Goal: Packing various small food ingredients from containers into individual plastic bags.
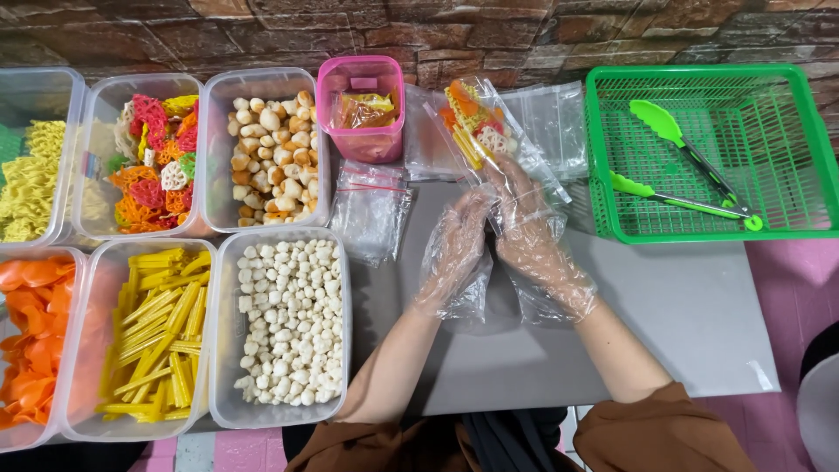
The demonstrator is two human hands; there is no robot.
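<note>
1. A flat grey worktop [664, 306] stands against a wall of rough brown stone blocks [489, 31]; a pink surface [786, 280] shows past its right edge.
2. Both hands wear loose clear plastic gloves. The right hand [533, 232] pinches the lower part of a small clear plastic bag part-filled with mixed coloured crackers [476, 122]. The left hand [459, 249] lies against the right one, fingers curled; whether it grips the bag cannot be told.
3. That bag sits at the back of the worktop, just right of a pink plastic tub [361, 109] and over a stack of empty clear bags [371, 210].
4. Six clear plastic tubs of crackers fill the left side; the leftmost ones are cut off by the frame, among them the tub of orange curls [31, 341].
5. A green plastic mesh basket [708, 232] holding green tongs [690, 157] stands at the right, near the worktop's edge.
6. Bare worktop lies between the hands and the basket, and in front of the basket.
</note>
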